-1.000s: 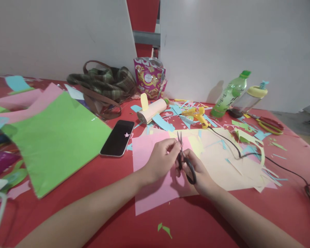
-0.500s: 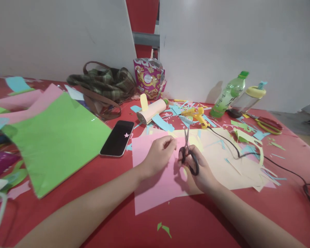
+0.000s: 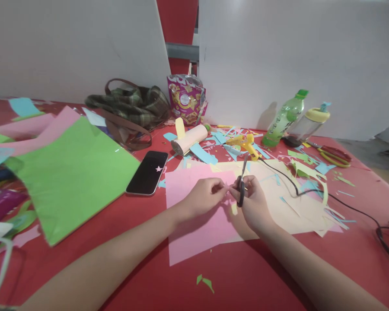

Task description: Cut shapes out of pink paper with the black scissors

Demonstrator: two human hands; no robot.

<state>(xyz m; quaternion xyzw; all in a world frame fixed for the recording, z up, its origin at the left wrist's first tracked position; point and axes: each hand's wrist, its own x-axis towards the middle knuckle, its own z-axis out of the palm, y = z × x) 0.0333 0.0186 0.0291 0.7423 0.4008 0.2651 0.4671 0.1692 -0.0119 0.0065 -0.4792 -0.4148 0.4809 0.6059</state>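
Note:
My left hand (image 3: 205, 198) is closed in a pinch on a tiny scrap of pink paper (image 3: 227, 188), whose outline is mostly hidden by fingers. Black-handled scissors (image 3: 241, 192) hang in my right hand (image 3: 256, 205), blades pointing up and away. The right thumb tip meets the scrap too, close to the left fingertips. Below both hands lie a pink sheet (image 3: 189, 229) and a cream sheet (image 3: 294, 214). A small pink star (image 3: 158, 169) rests on the black phone (image 3: 146, 175) to the left.
Around them are a green sheet (image 3: 74, 177), a cardboard tube with paper fins (image 3: 192, 139), a yellow glue gun (image 3: 246, 144) with a black cord, a green bottle (image 3: 285, 119), a clear tumbler (image 3: 307, 125), red-and-yellow scissors (image 3: 333, 154), a snack bag (image 3: 186, 99) and a plaid bag (image 3: 132, 103). Paper scraps litter the red table.
My hands have come together, the right thumb now meeting the left fingertips at the pink scrap. The scissors have turned in my right hand, their handles now seen more edge-on.

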